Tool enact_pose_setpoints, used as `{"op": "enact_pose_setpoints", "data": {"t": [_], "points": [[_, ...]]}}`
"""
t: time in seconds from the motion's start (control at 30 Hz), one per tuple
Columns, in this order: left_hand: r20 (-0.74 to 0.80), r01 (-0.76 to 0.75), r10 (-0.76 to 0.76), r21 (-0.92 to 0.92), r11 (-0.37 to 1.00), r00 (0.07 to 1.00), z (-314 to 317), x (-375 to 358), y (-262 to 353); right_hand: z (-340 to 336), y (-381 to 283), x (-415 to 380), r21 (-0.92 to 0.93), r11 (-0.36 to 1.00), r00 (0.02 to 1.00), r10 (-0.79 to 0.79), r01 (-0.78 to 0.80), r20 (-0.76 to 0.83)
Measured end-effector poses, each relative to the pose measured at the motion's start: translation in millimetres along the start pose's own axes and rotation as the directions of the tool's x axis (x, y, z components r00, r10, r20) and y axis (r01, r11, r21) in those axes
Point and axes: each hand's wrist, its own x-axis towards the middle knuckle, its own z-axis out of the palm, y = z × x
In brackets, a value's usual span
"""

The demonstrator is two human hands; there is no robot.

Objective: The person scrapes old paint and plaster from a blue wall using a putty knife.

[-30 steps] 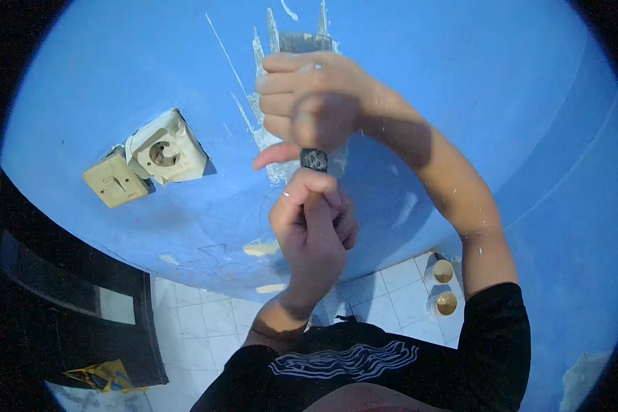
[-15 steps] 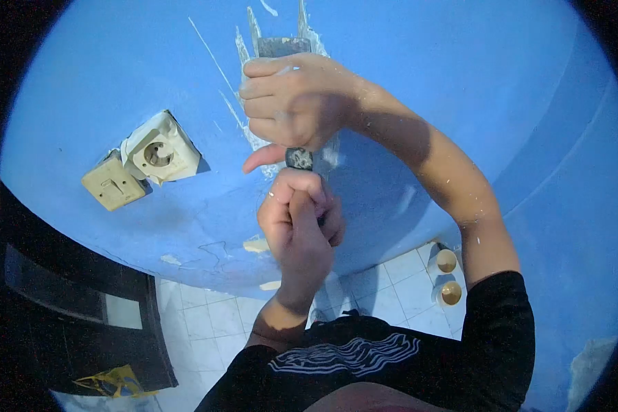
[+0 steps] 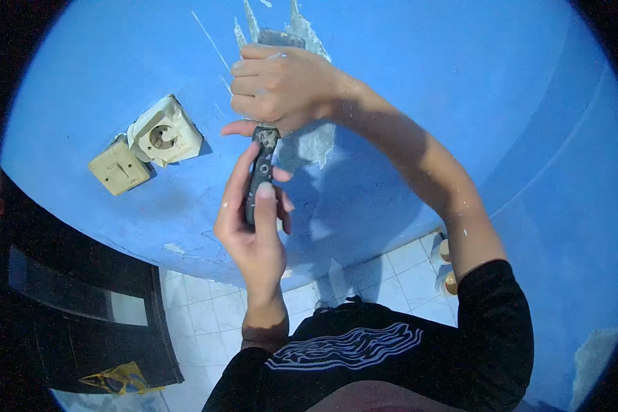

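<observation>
A putty knife (image 3: 260, 177) with a dark, paint-flecked handle is in both my hands, its handle pointing down. My right hand (image 3: 281, 86) wraps round the upper part, its thumb sticking out to the left. Above those knuckles shows a strip of the wide grey blade (image 3: 281, 38). Lower down, my left hand (image 3: 250, 226) holds the handle between thumb and fingers, with the fingertips partly spread. Behind the blade, the blue wall (image 3: 391, 185) carries white scraped or filled patches (image 3: 318, 145) and streaks; the right hand covers some of them.
A loose-looking socket (image 3: 163, 136) and a light switch (image 3: 119, 167) sit on the wall to the left. Two cups (image 3: 450, 283) stand on the white tiled floor (image 3: 202, 316) at the right. Dark furniture (image 3: 82, 302) with a yellow plastic piece (image 3: 120, 379) is at lower left.
Both hands and the putty knife have shifted slightly left and, for the most part, up in view. My left fingers have loosened from a fist, exposing the handle.
</observation>
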Motion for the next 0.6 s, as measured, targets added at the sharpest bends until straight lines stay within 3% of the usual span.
{"op": "enact_pose_setpoints", "data": {"t": [0.03, 0.1, 0.17, 0.23, 0.3, 0.37, 0.43, 0.5, 0.53, 0.57, 0.6], "points": [[-0.078, -0.048, 0.053, 0.061, 0.997, 0.996, -4.8, -4.9, 0.0, 4.8, -6.8, -0.8, 0.021, 0.997, 0.996, 0.073, -0.072, -0.049], [-0.094, -0.041, 0.049, 0.087, 0.995, 0.994, -24.3, -14.1, 2.3, 12.3, -26.8, -4.6, 0.005, 0.991, 0.990, 0.130, -0.130, -0.057], [-0.044, -0.018, 0.028, 0.213, 0.977, 0.999, -43.3, -23.3, -0.7, 18.5, -48.1, -7.3, -0.006, 0.984, 0.981, 0.180, -0.181, -0.067], [-0.030, -0.037, 0.045, 0.227, 0.973, 0.999, -58.3, -22.3, -7.5, 24.1, -69.6, -6.0, 0.033, 0.955, 0.944, 0.298, -0.296, -0.140], [-0.079, -0.230, 0.247, 0.177, 0.957, 0.966, -64.6, -18.6, -11.9, 27.5, -81.4, 2.5, 0.075, 0.936, 0.922, 0.353, -0.345, -0.158], [-0.132, -0.380, 0.387, 0.072, 0.922, 0.913, -60.3, -3.7, -12.0, 27.9, -83.8, 13.2, 0.101, 0.876, 0.822, 0.478, -0.471, -0.308], [-0.067, -0.595, 0.594, 0.001, 0.804, 0.802, -42.2, 21.8, -5.4, 23.9, -77.3, 20.5, 0.087, 0.859, 0.811, 0.507, -0.505, -0.291], [-0.128, -0.540, 0.527, -0.284, 0.792, 0.840, -25.1, 42.2, 5.1, 24.7, -70.4, 22.0, 0.065, 0.842, 0.802, 0.531, -0.536, -0.273], [0.017, -0.559, 0.608, -0.374, 0.740, 0.794, -25.9, 58.5, 9.5, 24.8, -67.0, 21.1, 0.095, 0.828, 0.778, 0.554, -0.553, -0.296], [0.037, -0.530, 0.583, -0.374, 0.761, 0.812, -17.1, 63.8, 17.9, 22.8, -66.6, 19.2, 0.125, 0.811, 0.753, 0.579, -0.571, -0.315], [0.045, -0.464, 0.565, -0.520, 0.717, 0.824, -17.2, 71.8, 18.4, 15.0, -72.6, 14.6, 0.045, 0.761, 0.728, 0.634, -0.647, -0.262]]}}
